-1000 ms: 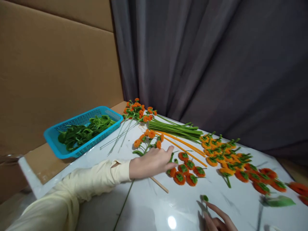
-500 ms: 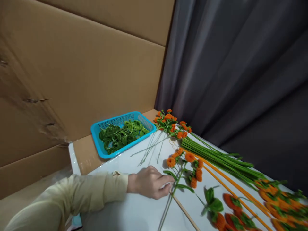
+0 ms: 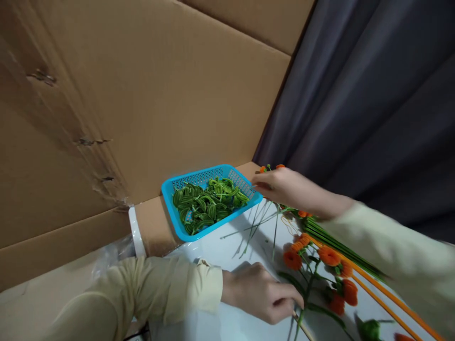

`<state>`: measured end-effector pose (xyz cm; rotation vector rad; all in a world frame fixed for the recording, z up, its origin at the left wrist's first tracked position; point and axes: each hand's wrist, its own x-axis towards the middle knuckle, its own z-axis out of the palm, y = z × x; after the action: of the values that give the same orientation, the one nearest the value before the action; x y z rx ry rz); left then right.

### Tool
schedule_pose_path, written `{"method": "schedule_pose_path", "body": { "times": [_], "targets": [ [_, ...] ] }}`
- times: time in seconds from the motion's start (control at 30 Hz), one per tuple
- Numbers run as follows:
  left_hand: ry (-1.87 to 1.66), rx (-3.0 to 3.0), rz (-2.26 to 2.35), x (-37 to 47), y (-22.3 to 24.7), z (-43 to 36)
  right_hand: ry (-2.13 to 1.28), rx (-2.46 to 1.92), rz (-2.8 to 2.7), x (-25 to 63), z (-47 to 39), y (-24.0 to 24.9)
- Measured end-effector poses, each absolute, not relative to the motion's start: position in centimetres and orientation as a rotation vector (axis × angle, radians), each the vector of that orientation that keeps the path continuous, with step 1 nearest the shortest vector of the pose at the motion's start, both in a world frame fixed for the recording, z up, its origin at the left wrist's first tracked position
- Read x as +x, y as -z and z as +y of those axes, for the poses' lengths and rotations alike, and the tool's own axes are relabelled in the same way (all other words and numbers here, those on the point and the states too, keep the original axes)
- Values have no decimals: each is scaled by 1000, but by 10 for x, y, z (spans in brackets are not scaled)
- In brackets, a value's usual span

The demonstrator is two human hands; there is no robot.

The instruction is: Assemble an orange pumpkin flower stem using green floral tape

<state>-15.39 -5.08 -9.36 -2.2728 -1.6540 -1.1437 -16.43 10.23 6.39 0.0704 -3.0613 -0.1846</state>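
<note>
My left hand (image 3: 265,293) is closed, its thumb and fingers pinched on the green stem of an orange flower spray (image 3: 329,256). This pipe-cleaner-like spray has fuzzy ring-shaped blooms and long green leaves, and lies over the white table. A thin wooden stick (image 3: 303,327) extends down from beside the pinched fingers. My right hand (image 3: 284,187) hangs in the air at the right end of a blue basket (image 3: 213,226), its fingers loosely apart and slightly blurred. I see nothing held in it. Many fuzzy green striped leaves (image 3: 209,204) lie inside the basket.
Behind my right arm lie green stems (image 3: 329,246) and orange rods (image 3: 387,289). More orange flowers (image 3: 263,169) are partly hidden behind the right hand. A cardboard wall (image 3: 177,109) stands at the back, and a dark curtain (image 3: 362,104) hangs on the right.
My right hand has come in from the right and reached the basket's right end. The view has shifted left. My left hand stays at the flower stem.
</note>
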Motion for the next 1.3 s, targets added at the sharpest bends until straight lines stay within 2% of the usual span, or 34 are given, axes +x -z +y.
{"method": "schedule_pose_path", "body": {
  "times": [0.17, 0.37, 0.53, 0.8, 1.0, 1.3],
  "targets": [
    [1119, -2329, -1581, -154, 94, -48, 326, 200, -3242, -250, 92, -23],
    [1001, -2434, -1527, -153, 101, -45, 258, 188, -3212, -268, 100, 4],
    [876, -2511, -1537, -153, 99, -45, 50, 172, -3074, -271, 101, -7],
    [837, -2522, -1599, -153, 96, -48, -305, 434, -3368, -255, 102, 10],
    [832, -2537, -1597, -154, 97, -48, -577, 304, -3322, -258, 110, 25],
    [744, -2557, -1654, -153, 93, -48, -1306, 63, -3007, -243, 118, 8]
  ]
}}
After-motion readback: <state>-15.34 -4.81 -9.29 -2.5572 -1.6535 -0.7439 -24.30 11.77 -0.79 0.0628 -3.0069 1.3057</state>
